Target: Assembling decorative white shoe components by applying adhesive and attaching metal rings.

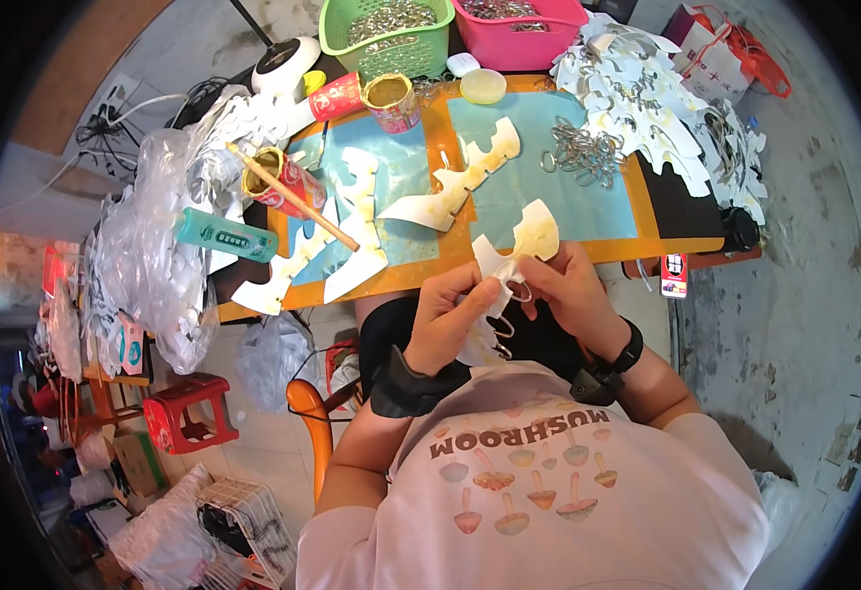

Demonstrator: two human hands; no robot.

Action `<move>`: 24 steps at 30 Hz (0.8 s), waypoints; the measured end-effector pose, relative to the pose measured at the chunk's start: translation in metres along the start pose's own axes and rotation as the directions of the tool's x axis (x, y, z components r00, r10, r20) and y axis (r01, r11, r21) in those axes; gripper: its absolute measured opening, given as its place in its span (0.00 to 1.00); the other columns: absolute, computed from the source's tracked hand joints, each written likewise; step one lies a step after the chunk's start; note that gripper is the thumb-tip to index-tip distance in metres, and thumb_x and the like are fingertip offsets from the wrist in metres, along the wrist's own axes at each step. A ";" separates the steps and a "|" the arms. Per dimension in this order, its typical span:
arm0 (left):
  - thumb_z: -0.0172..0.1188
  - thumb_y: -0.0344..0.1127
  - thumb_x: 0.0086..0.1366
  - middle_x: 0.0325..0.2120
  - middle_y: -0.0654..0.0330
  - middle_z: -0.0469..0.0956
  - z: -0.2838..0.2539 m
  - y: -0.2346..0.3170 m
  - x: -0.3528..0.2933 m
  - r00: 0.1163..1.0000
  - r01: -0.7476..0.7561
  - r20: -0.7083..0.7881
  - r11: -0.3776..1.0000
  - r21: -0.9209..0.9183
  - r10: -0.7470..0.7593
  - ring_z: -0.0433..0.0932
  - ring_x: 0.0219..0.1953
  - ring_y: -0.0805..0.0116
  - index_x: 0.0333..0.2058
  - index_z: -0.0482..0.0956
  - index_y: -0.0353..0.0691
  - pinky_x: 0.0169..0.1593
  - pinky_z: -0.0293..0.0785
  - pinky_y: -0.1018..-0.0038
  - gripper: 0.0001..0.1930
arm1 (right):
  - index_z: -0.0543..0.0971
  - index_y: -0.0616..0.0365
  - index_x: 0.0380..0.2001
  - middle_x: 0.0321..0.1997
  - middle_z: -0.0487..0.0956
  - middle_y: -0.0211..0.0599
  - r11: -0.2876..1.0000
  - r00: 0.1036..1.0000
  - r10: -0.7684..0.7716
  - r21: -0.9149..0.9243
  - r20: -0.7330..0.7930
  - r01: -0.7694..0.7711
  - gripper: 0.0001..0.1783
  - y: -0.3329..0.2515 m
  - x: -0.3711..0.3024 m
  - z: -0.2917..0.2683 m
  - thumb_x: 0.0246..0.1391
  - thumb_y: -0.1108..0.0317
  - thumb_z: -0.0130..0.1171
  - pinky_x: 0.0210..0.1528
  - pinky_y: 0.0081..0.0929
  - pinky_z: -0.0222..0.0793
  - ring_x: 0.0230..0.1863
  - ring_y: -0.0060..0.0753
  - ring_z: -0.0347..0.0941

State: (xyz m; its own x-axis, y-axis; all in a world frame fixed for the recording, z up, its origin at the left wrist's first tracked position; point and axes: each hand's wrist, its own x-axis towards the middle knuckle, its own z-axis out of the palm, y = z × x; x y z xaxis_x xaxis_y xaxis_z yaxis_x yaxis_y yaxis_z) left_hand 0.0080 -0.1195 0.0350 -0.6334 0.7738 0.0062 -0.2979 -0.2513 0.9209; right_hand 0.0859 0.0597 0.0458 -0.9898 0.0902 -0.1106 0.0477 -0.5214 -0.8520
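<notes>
In front of my chest, both hands are closed on a white wavy-edged cut-out [536, 232] with yellowish smears. My left hand [450, 317] pinches its left part between thumb and fingers. My right hand [578, 303] grips the middle, beside a metal ring [521, 293] at the piece. More metal hangs lower on it, partly hidden by my fingers. Similar smeared cut-outs lie on the table: one at the middle [465, 182], another to its left [359, 231], and a third at the near left [278, 278]. A heap of metal rings [585, 154] rests at the right.
Red cans stand at left, one [283, 177] with a wooden stick [297, 202] across it. A green bottle [226, 236] lies beside plastic-wrapped cut-outs. Green [391, 54] and pink [519, 39] baskets of metal parts line the back. Finished-looking white pieces with rings [637, 93] pile up at right.
</notes>
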 end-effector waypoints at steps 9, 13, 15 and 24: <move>0.68 0.36 0.62 0.28 0.71 0.71 -0.006 -0.002 0.005 0.995 -0.094 0.027 0.993 0.070 0.092 0.67 0.30 0.84 0.30 0.74 0.37 0.34 0.62 0.84 0.12 | 0.81 0.61 0.35 0.26 0.77 0.26 0.984 0.989 0.144 0.111 -0.037 -0.139 0.15 -0.004 0.001 0.002 0.66 0.59 0.58 0.19 0.13 0.60 0.24 0.10 0.70; 0.63 0.37 0.68 0.24 0.72 0.71 -0.001 0.015 0.017 0.988 0.151 -0.040 0.984 0.091 -0.148 0.66 0.28 0.85 0.32 0.76 0.38 0.31 0.60 0.84 0.09 | 0.82 0.60 0.33 0.24 0.76 0.26 0.986 0.985 0.169 0.000 -0.020 -0.169 0.15 0.000 0.001 -0.002 0.66 0.58 0.59 0.19 0.13 0.60 0.22 0.12 0.68; 0.59 0.38 0.71 0.22 0.73 0.71 -0.003 0.017 0.021 0.992 0.126 0.015 0.987 0.100 -0.128 0.64 0.24 0.86 0.32 0.77 0.38 0.29 0.59 0.85 0.10 | 0.82 0.60 0.33 0.25 0.76 0.26 0.983 0.983 0.181 0.029 0.030 -0.182 0.17 0.001 0.002 -0.004 0.66 0.56 0.59 0.21 0.15 0.62 0.23 0.14 0.69; 0.56 0.38 0.73 0.23 0.71 0.72 0.015 -0.014 0.019 0.932 -0.104 -0.357 0.991 -0.081 0.068 0.67 0.25 0.84 0.36 0.78 0.39 0.30 0.62 0.84 0.09 | 0.80 0.60 0.44 0.40 0.77 0.22 0.980 0.997 -0.071 -0.182 0.036 0.077 0.16 0.015 0.002 -0.022 0.65 0.58 0.56 0.45 0.22 0.66 0.41 0.15 0.70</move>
State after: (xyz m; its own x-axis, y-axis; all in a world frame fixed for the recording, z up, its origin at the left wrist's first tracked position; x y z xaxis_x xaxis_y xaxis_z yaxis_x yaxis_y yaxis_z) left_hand 0.0108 -0.0926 0.0280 -0.8652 0.4964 -0.0703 -0.2874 -0.3761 0.8809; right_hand 0.0880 0.0707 0.0221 -0.9949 0.0965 -0.0308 -0.0050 -0.3501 -0.9367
